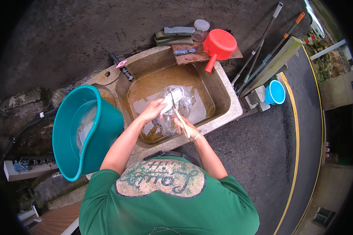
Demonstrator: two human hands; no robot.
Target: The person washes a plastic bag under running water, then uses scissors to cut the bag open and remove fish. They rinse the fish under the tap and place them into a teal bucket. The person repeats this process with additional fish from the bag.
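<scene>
Over the stone sink [226, 88], my left hand [152, 111] grips a clear plastic bag [188, 101] with something white inside or on it. My right hand [184, 125] holds scissors with pale handles [183, 123]. Their narrow dark blades point away from me and lie across the bag's white part. The bag hangs crumpled between both hands, and its lower part drops beside my right fingers. Shallow water [164, 73] with brownish sediment covers the sink bottom and shows bright reflections. Whether the blades are parted is too small to tell.
A large teal tub [111, 123] with water stands left of the sink. The black tap [122, 67] juts over the basin. A red dipper [220, 44] rests on a rusty plate [185, 58] at the far rim, near sharpening stones [173, 40]. Poles [259, 50] lean to the right.
</scene>
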